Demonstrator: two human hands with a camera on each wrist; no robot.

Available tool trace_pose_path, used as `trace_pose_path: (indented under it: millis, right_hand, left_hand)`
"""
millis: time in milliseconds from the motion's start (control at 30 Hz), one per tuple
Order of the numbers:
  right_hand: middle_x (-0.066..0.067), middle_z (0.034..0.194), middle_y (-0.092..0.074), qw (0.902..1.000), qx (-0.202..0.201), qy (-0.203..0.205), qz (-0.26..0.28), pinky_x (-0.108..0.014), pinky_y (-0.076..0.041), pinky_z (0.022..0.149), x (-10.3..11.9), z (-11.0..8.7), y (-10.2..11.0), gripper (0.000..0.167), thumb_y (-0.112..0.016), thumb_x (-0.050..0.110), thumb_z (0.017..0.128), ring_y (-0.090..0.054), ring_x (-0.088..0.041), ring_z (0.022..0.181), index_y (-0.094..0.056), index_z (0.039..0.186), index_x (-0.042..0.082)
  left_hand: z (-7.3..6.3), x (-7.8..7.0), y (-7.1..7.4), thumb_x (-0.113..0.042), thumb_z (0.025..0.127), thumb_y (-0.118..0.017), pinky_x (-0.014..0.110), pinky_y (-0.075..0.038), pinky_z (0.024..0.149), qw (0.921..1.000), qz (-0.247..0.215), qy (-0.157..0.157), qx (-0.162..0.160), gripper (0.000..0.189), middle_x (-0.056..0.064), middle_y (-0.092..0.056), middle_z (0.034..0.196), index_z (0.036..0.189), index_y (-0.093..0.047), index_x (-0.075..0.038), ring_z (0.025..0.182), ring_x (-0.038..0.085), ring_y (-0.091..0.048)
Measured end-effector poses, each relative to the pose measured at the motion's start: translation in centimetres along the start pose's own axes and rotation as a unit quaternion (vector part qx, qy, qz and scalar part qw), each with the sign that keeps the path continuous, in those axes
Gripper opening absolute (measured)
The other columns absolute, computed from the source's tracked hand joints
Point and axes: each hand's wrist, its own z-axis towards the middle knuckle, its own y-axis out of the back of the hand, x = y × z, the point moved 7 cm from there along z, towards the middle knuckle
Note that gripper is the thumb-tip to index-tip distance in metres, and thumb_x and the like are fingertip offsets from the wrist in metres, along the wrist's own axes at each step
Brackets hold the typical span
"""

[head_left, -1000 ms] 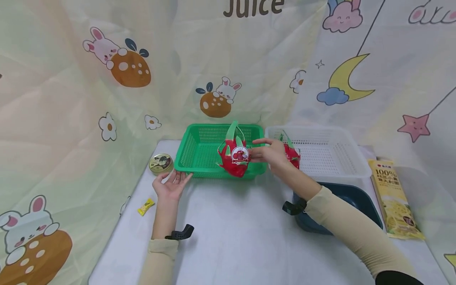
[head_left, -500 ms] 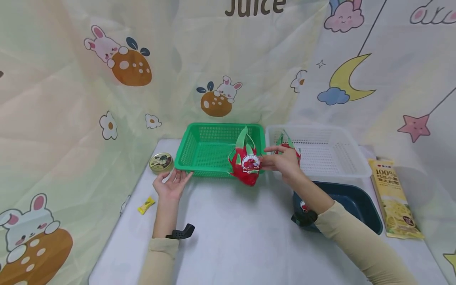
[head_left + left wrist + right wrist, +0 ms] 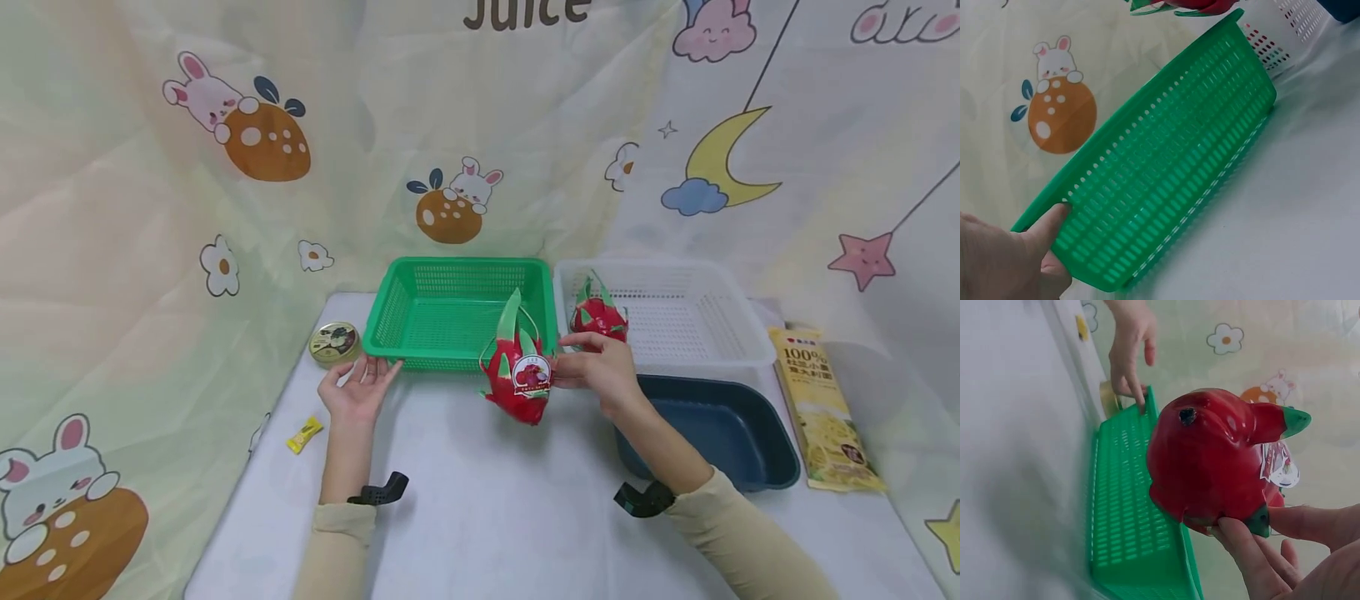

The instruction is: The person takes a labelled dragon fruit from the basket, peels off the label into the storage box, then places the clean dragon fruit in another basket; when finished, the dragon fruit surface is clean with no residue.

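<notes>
A red dragon fruit [image 3: 521, 408] with green leaf tips and a round label is held up in front of the green basket [image 3: 435, 363]. My right hand [image 3: 603, 375] pinches it from the right side, thumb and fingers at its scales; the right wrist view shows its glossy red underside [image 3: 1197, 462]. With loosely spread fingers, my left hand [image 3: 356, 392] touches the green basket's front left corner. The left wrist view has a fingertip against the basket's perforated wall [image 3: 1166, 169]. Another dragon fruit [image 3: 600, 318] lies in the left part of the white basket [image 3: 690, 312].
A round gold tin [image 3: 334, 343] stands left of the green basket, with a small yellow packet [image 3: 304, 434] nearer on the table. To the right are a dark blue basin [image 3: 720, 433] and a yellow pasta package [image 3: 832, 417]. A printed cloth hangs behind the table.
My right hand has brought the dragon fruit from over the green basket toward me and slightly right, to in front of its rim. My left hand has stayed at the basket corner.
</notes>
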Motion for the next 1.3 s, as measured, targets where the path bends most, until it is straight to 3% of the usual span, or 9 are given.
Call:
trace_pose_path:
  millis: [167,433,767,967,1300]
  right_hand:
    - [-0.022,0.119,-0.074,0.9999,-0.003,0.0,-0.016,-0.039,-0.063,0.083,-0.6,-0.9,-0.2,0.05,-0.081,0.02,0.093,-0.078,-0.028,0.094,-0.061,0.134,0.0]
    - [-0.018,0.112,-0.077,0.9999,-0.007,-0.005,-0.01,-0.036,-0.063,0.082,-2.1,-2.1,-0.3,0.048,-0.079,0.016,0.093,-0.079,-0.028,0.091,-0.059,0.134,-0.001]
    - [-0.016,0.112,-0.078,0.9996,-0.015,-0.016,0.015,-0.036,-0.063,0.08,-4.1,-3.7,0.2,0.053,-0.079,0.015,0.095,-0.078,-0.026,0.092,-0.056,0.14,0.0]
    - [-0.014,0.111,-0.078,0.999,-0.036,-0.025,0.003,-0.035,-0.063,0.081,-5.9,-4.5,1.0,0.052,-0.079,0.016,0.094,-0.078,-0.025,0.093,-0.058,0.141,0.007]
    - [-0.015,0.108,-0.079,0.9985,-0.04,-0.039,0.003,-0.035,-0.063,0.081,-8.1,-5.0,0.7,0.057,-0.081,0.012,0.091,-0.078,-0.024,0.093,-0.058,0.143,0.007]
  left_hand:
    - [0.0,-0.1,0.2,-0.015,0.103,-0.039,0.062,-0.026,0.123,0.9999,0.009,0.0,0.004,0.033,0.006,-0.049,0.132,0.134,-0.05,-0.007,0.128,0.024,-0.049]
    - [0.0,0.0,0.3,-0.015,0.104,-0.038,0.06,-0.028,0.123,0.9995,0.028,0.005,0.012,0.03,0.007,-0.051,0.129,0.128,-0.053,-0.004,0.129,0.024,-0.049]
    - [-0.4,-0.1,0.1,-0.017,0.105,-0.039,0.049,-0.034,0.121,0.9982,0.057,-0.015,0.013,0.034,0.007,-0.049,0.136,0.136,-0.05,-0.007,0.133,0.024,-0.047]
    - [-0.6,0.1,0.1,-0.016,0.106,-0.039,0.046,-0.036,0.119,0.9985,0.054,-0.009,0.008,0.035,0.007,-0.049,0.135,0.137,-0.05,-0.007,0.131,0.024,-0.049]
    - [-0.9,0.0,0.1,-0.016,0.107,-0.038,0.041,-0.033,0.122,0.9975,0.068,-0.014,0.016,0.034,0.006,-0.046,0.135,0.138,-0.048,-0.008,0.132,0.022,-0.045]
